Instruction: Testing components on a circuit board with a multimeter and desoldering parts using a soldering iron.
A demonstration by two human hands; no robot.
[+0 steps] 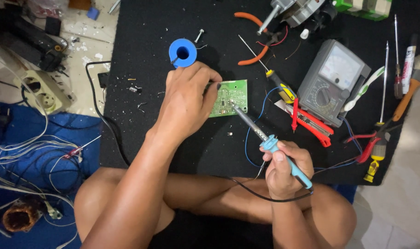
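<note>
A small green circuit board [232, 94] lies on a black mat [140, 37] in front of my crossed legs. My left hand [187, 99] rests on the board's left side, its fingers pinched on a thin strand at the board's top edge. My right hand [286, 168] grips a light-blue soldering iron [270, 143] like a pen. Its metal tip touches the middle of the board. The iron's black cord runs back over my lap. A blue solder spool [182, 52] sits just beyond my left hand.
A grey analog multimeter [332, 80] lies right of the board, with red probes, a yellow-handled screwdriver [279, 87], orange-handled pliers [253, 39], more screwdrivers and a brush [412, 85]. A small motor [302, 11] is at the top. A power strip [44, 94] and tangled wires lie left.
</note>
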